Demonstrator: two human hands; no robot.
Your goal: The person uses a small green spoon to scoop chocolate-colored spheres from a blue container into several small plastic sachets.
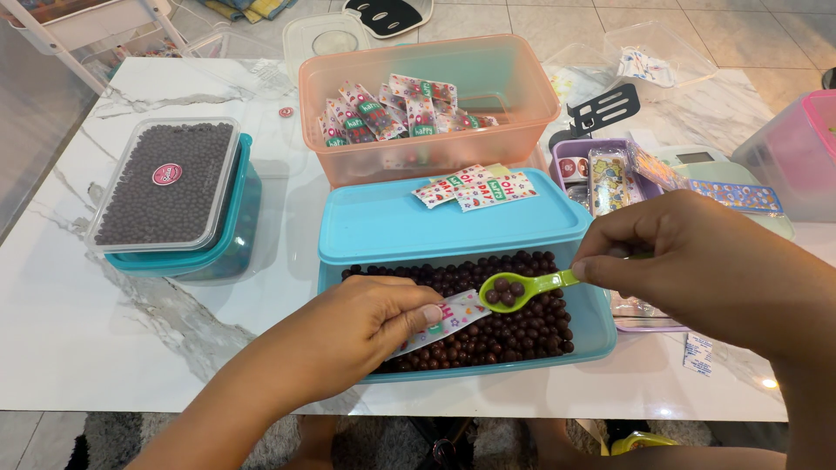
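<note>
chocolate balls [505, 292] sit heaped in a small green spoon [522, 290] just right of the frame's centre, poised over the blue tub [592, 331] full of the same dark balls. the right hand [688, 265] pinches the spoon's handle between closed fingertips; the left hand [348, 335], lower centre, is clamped on a small printed sachet [444, 320] whose open end points up toward the spoon bowl.

the likeliest slip: the sachet mouth looks narrow and floppy beside the loaded spoon, so balls could roll off the rim as it tips. over the tub they would only drop back in, but if the hands drift toward the near edge, strays could bounce onto the marble bench [70, 331] and off to the floor. squeezing the sachet flat would shut its mouth. the blue lid [392, 222], resting half across the tub with loose sachets [475, 187] on top, could be nudged by a wrist and slide.
</note>
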